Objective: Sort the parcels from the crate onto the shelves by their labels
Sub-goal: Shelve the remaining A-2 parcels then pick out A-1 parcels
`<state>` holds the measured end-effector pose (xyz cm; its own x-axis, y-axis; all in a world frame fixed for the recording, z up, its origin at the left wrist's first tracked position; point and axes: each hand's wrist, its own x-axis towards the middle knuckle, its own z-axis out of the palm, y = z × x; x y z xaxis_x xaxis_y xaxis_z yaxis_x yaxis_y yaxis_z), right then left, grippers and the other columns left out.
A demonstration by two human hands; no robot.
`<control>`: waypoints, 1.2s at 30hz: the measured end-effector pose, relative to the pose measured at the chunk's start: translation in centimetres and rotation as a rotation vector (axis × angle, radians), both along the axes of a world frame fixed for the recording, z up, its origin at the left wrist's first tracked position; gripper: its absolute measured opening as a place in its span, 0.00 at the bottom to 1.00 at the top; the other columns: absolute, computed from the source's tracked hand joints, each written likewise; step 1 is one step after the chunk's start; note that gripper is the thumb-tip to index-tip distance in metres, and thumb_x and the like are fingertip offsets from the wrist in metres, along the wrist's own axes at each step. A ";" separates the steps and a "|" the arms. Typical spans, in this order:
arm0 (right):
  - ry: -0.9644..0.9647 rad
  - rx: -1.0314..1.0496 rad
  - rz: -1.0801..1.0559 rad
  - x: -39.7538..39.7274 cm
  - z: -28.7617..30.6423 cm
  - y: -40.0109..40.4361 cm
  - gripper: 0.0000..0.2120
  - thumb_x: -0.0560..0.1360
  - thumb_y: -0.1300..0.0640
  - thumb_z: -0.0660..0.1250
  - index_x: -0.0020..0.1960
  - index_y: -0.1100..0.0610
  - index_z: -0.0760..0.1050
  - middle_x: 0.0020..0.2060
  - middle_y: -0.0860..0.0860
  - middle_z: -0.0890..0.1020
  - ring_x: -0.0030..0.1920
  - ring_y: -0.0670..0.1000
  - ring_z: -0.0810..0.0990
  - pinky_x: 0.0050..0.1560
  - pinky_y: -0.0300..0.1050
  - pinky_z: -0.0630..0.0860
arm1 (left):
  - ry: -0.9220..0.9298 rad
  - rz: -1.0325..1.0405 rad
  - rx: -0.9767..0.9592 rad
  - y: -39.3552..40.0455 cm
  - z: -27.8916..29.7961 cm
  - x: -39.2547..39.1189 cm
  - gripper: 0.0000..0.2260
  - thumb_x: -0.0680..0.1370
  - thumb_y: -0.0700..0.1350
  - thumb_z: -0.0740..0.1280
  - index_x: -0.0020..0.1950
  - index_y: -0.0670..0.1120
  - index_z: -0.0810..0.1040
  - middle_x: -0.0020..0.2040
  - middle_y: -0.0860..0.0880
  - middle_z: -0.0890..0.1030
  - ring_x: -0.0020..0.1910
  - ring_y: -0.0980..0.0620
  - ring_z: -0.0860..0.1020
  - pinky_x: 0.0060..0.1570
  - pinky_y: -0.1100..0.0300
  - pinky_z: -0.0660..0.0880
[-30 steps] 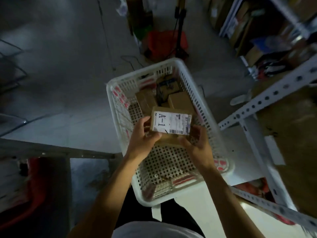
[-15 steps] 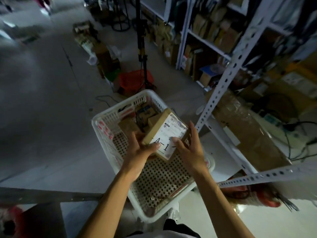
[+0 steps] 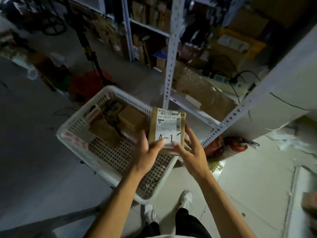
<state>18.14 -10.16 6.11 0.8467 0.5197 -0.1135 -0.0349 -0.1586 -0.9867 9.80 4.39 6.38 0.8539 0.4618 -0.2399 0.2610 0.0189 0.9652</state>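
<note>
I hold one parcel [image 3: 167,129], labelled A-1, in my left hand [image 3: 147,154] and right hand [image 3: 189,154] above the crate [image 3: 109,155]. Several boxes [image 3: 132,118] in the crate are not yet shelved; the sort looks far from finished.

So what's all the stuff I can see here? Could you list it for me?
held parcel: one, brown with a white label marked A-1, above the crate's right side
crate: one, white, perforated, on the floor at centre
parcels in crate: several, brown, at its far end; exact count unclear
shelf upright: one, pale perforated metal, behind the crate
wrapped bundle: one, brown under clear film, on the low shelf
red bin: one, on the floor beyond the crate
stand: one, black, by the red bin
shoes: two, white, bottom centre
left hand: one, gripping the parcel's lower left
right hand: one, gripping its lower right
</note>
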 end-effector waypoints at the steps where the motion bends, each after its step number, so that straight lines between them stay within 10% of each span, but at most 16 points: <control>1: -0.017 -0.023 -0.054 -0.2 -0.3 -1.2 0.32 0.72 0.44 0.73 0.72 0.33 0.65 0.66 0.36 0.76 0.65 0.39 0.76 0.58 0.46 0.81 | -0.007 -0.045 0.011 -0.9 0.0 0.0 0.26 0.80 0.48 0.68 0.77 0.56 0.63 0.68 0.57 0.75 0.62 0.68 0.73 0.57 0.72 0.72; 9: -0.086 -0.071 -0.388 -0.2 -0.1 -12.3 0.27 0.72 0.41 0.73 0.66 0.26 0.67 0.63 0.48 0.75 0.62 0.46 0.78 0.52 0.45 0.83 | 0.004 -0.407 -0.031 -9.9 -0.3 3.5 0.32 0.75 0.53 0.72 0.77 0.57 0.62 0.70 0.59 0.74 0.69 0.59 0.73 0.68 0.53 0.72; 13: -0.150 -0.061 -0.571 0.5 1.6 -20.4 0.26 0.76 0.59 0.73 0.67 0.39 0.68 0.58 0.43 0.76 0.55 0.30 0.76 0.46 0.27 0.75 | -0.051 -0.561 -0.013 -17.3 1.0 7.0 0.29 0.76 0.48 0.73 0.74 0.57 0.66 0.67 0.58 0.77 0.65 0.63 0.76 0.59 0.66 0.77; 17: -0.186 -0.062 -0.718 1.7 2.8 -28.9 0.28 0.72 0.48 0.72 0.70 0.42 0.68 0.62 0.46 0.77 0.61 0.39 0.76 0.49 0.31 0.78 | -0.140 -0.684 0.083 -25.7 3.3 10.8 0.24 0.74 0.48 0.75 0.65 0.62 0.70 0.60 0.59 0.81 0.60 0.61 0.79 0.52 0.67 0.78; 25: -0.438 -0.126 -0.951 4.0 9.4 -44.7 0.34 0.73 0.45 0.72 0.76 0.49 0.66 0.68 0.45 0.77 0.66 0.44 0.76 0.55 0.32 0.78 | -0.516 -0.962 0.194 -41.7 10.2 20.0 0.43 0.69 0.55 0.78 0.79 0.49 0.62 0.68 0.58 0.75 0.64 0.66 0.74 0.61 0.70 0.73; 30: -0.540 -0.180 -1.119 3.7 12.9 -52.3 0.33 0.75 0.52 0.75 0.76 0.53 0.66 0.66 0.47 0.79 0.65 0.45 0.78 0.56 0.33 0.78 | -0.723 -1.094 0.112 -50.9 12.5 23.0 0.41 0.70 0.48 0.78 0.79 0.46 0.61 0.69 0.49 0.77 0.67 0.52 0.77 0.62 0.48 0.78; 36: -0.604 -0.255 -1.312 4.8 16.8 -58.2 0.31 0.76 0.53 0.73 0.76 0.52 0.66 0.67 0.45 0.77 0.58 0.28 0.75 0.54 0.28 0.76 | -0.824 -1.193 -0.012 -59.8 15.8 26.4 0.39 0.70 0.39 0.78 0.78 0.44 0.64 0.70 0.47 0.76 0.68 0.50 0.76 0.65 0.45 0.75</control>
<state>22.95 -68.37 22.88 0.6374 -0.6230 0.4534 0.1106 -0.5083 -0.8540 36.23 -55.36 22.21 0.6159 -0.6076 0.5015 -0.4921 0.2003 0.8472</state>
